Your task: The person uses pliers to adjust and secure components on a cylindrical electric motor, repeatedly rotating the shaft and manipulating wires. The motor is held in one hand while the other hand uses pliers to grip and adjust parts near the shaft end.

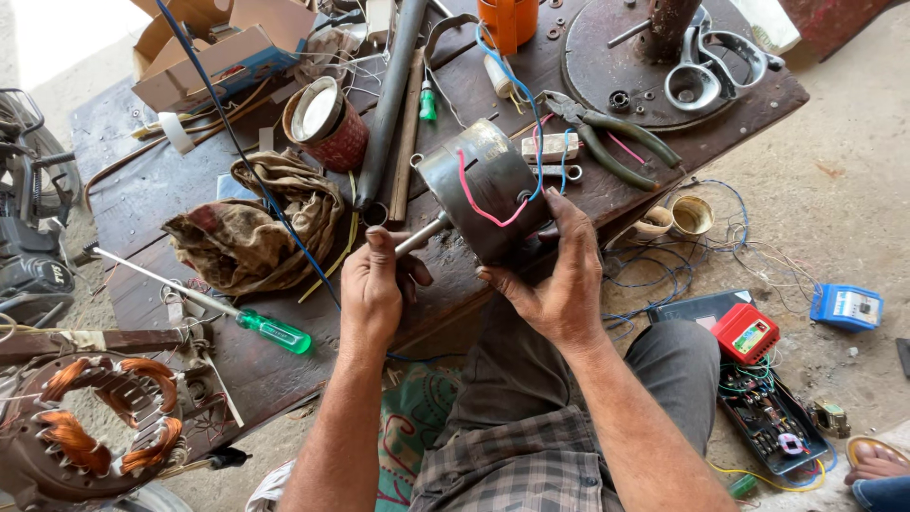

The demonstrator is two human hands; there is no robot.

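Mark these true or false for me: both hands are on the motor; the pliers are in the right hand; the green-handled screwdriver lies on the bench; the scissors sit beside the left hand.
1. Both hands are on the motor. True: the left hand grips its shaft, the right hand its body.
2. The pliers are in the right hand. False: they lie on the bench, behind the motor.
3. The green-handled screwdriver lies on the bench. True.
4. The scissors sit beside the left hand. False: they lie at the bench's far right corner.

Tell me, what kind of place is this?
Probably a small electric motor repair workshop: a motor held over a cluttered wooden workbench, a copper-wound stator, pliers and a green-handled screwdriver.
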